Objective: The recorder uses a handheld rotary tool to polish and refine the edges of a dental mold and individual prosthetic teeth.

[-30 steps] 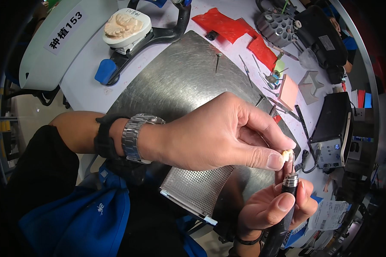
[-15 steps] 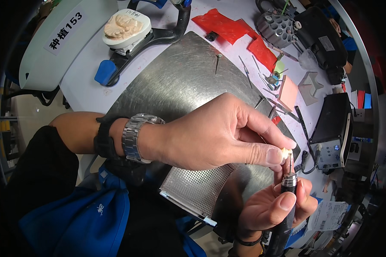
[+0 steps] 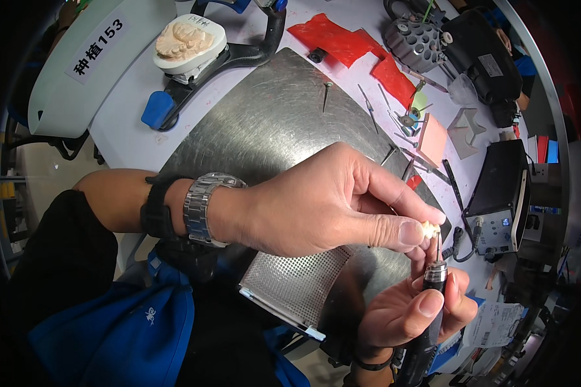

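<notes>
My left hand (image 3: 329, 203) pinches a small, pale yellow-white dental crown (image 3: 429, 229) between thumb and forefinger. Around a black dental handpiece (image 3: 435, 284) with a metal nose, the fingers of my right hand (image 3: 419, 309) are closed. Its thin bur (image 3: 439, 244) points up and meets or nearly meets the crown's right side; exact contact is too small to tell. Fingers of both hands come close together just below the crown. Under my left hand lies the bare metal work plate (image 3: 265, 109), and a perforated metal grille (image 3: 297, 280) sits nearer to me.
A plaster dental model (image 3: 187, 45) rests on a black articulator at the far left. Loose burs, a pink block (image 3: 432, 140) and red sheets (image 3: 336, 39) lie beyond my hands. A grey bur holder (image 3: 416, 45) stands far right; a control box (image 3: 500, 200) with cable sits at right.
The crown has turned slightly in my left fingertips, showing more of its bumpy surface. Both hands otherwise keep nearly the same place and grip.
</notes>
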{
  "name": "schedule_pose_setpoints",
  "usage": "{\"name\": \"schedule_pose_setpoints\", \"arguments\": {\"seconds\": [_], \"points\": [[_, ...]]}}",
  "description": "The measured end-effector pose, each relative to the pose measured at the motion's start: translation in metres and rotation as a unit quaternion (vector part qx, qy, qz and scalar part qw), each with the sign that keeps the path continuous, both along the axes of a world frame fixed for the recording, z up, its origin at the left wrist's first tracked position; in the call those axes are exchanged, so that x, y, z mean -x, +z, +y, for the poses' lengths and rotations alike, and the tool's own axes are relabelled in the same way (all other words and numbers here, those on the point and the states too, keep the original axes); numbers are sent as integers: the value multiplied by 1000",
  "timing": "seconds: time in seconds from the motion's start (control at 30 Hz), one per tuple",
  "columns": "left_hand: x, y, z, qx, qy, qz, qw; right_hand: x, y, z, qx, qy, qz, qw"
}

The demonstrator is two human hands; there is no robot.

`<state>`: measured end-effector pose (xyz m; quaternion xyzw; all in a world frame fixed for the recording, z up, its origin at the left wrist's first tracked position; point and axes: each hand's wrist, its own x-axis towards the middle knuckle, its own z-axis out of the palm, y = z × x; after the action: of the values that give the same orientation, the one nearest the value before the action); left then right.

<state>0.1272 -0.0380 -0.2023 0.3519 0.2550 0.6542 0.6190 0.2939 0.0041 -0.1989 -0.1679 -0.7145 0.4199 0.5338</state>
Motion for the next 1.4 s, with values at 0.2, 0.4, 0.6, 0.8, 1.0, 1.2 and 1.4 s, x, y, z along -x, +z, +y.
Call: {"name": "schedule_pose_setpoints", "arguments": {"seconds": [0.2,0.4,0.6,0.8,1.0,1.2,1.4], "points": [[1,-1,-1,-19,13,12,1000,1,0,0,2,-1,9,1000],[9,3,-3,0,-12,43,999,2,-3,-1,15,30,16,999],[33,13,14,44,106,52,992,0,-2,9,87,-107,25,990],[46,4,23,31,159,305,939,-2,-2,20,85,-92,28,992],[41,-3,30,-4,196,495,847,-2,-1,23,111,-92,14,989],[38,-7,28,-23,172,545,820,-2,4,21,120,-87,14,989],[38,-12,31,-33,163,588,792,-6,3,27,124,-89,15,988]]}}
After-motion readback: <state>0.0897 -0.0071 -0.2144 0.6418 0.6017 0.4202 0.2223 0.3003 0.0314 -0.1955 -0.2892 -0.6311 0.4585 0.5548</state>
